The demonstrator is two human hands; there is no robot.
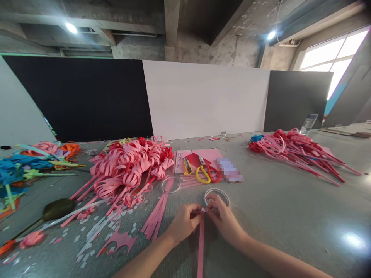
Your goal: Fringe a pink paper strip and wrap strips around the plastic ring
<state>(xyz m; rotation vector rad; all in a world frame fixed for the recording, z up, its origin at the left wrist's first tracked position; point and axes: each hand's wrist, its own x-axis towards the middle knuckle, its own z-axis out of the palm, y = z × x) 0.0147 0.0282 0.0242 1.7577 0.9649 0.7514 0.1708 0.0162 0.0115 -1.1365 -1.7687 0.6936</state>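
A long pink paper strip [200,247] runs from between my hands down past the lower edge of the view. My left hand [185,221] pinches its upper end between thumb and forefinger. At that same end sits a small white piece of tape [203,209], with the fingertips of my right hand [222,218] closed on it. A roll of tape [226,196] lies flat just behind my right hand, partly covered by its fingers. Left of it, a second clear roll [171,185] rests over a fan of pink strips [158,216].
Curled pink paper flowers [130,166] are heaped at left, with blue and green ones [17,170] beyond. More pink and red bundles [292,146] lie right. Yellow-handled scissors [203,172] and a cutter [188,165] rest on pink paper [214,152]. White scraps litter the left.
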